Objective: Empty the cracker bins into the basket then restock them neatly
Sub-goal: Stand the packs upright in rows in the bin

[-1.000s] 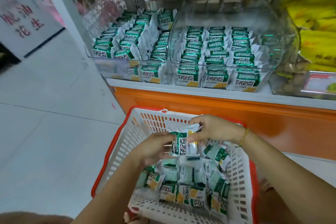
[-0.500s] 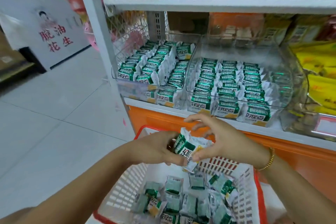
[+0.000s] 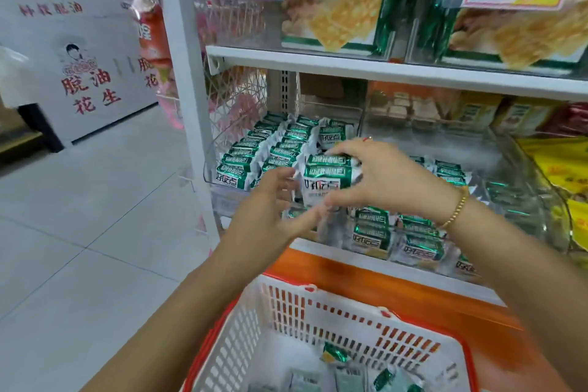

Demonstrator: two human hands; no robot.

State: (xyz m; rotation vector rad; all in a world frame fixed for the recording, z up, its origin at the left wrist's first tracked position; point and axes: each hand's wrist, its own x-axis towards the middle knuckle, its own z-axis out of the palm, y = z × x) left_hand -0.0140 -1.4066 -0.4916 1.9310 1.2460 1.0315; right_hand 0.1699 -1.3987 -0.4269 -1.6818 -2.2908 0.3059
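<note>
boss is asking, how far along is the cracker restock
Well along, it seems. Done: the left bin holds neat rows of packs, and the right bin is largely lined too. In hand: the right hand grips a small stack of packs at the bins, left hand open beside it. Left: a few loose packs lie in the basket.

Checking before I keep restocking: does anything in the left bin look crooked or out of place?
One pack at the back of the left bin stands face-forward, unlike the neighbouring rows. The right hand grips cracker packs nearby.
</note>
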